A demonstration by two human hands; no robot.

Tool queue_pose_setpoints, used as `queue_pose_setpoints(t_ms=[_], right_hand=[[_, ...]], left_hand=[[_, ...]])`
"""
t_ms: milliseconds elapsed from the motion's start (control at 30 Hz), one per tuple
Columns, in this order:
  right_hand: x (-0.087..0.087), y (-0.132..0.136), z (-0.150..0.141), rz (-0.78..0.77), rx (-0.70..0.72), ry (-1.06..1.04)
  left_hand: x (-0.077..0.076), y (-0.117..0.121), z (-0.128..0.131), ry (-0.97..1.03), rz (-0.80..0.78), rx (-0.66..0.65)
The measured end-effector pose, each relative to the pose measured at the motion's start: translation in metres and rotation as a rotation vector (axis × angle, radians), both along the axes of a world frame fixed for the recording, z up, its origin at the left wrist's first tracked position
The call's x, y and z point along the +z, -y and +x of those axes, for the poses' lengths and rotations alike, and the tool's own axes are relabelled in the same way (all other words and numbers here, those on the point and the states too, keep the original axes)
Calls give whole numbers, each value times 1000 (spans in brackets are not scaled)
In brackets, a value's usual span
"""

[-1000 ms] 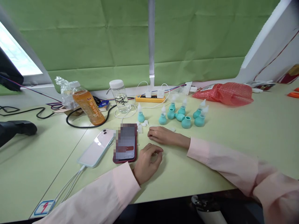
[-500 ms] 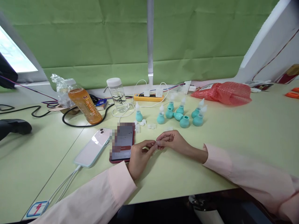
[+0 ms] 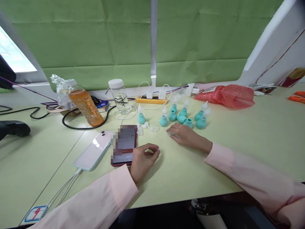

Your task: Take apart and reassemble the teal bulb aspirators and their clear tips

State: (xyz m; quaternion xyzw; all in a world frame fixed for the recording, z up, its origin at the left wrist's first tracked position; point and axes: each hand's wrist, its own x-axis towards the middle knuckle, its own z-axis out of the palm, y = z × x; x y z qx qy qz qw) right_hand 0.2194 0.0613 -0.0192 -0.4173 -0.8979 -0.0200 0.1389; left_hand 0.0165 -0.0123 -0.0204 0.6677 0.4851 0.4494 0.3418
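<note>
My left hand (image 3: 144, 159) rests over the lower right edge of a red-cased phone (image 3: 124, 146), its thumb and index finger pinched on a small whitish piece (image 3: 158, 149) too small to name. My right hand (image 3: 187, 135) reaches flat over the table with fingers a little apart, touching a small translucent plastic piece (image 3: 170, 134) that they partly cover. Just beyond stand several teal bulbs, some with clear nozzle tips, such as the tipped bulb (image 3: 163, 118) and the open bulb (image 3: 172, 115). Loose clear plastic pieces (image 3: 154, 128) lie left of my right hand.
A pale phone (image 3: 94, 151) with a white cable lies at left. Behind stand an orange drink bottle (image 3: 87, 106), a clear water bottle (image 3: 121, 98) and a yellow power strip (image 3: 151, 100). At right are a red bubble-wrap bag (image 3: 228, 96) and orange-handled scissors (image 3: 296, 98).
My hands have parted. The right one has moved up and right from the left fingertips to the translucent piece near the bulbs; the left stays in place, still pinching.
</note>
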Motion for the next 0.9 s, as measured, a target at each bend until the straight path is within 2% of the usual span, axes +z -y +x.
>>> queue_pose_setpoints(t_ms=[200,367,433,600,667,733,900], right_hand=[[0,4,-7,2,-35,-150],[3,11,-15,-76,69,-332],[7,18,-19,-207,100,-468],[10,31,-30,-845,154,-931],[6,30,-32,-1011,164,-1027],[1,29,-32,-1086,135,-1071],[-3,31,-34,-1118,68,-1132]], left_hand=[[-2,1,0,-1,37,-32],[-2,1,0,26,19,-35],[-1,1,0,47,-7,-28],[-1,-2,-1,155,-48,3],[-2,-3,-2,206,-43,-3],[-3,-3,-2,239,-38,-19],[-1,-3,-2,261,-8,-75]])
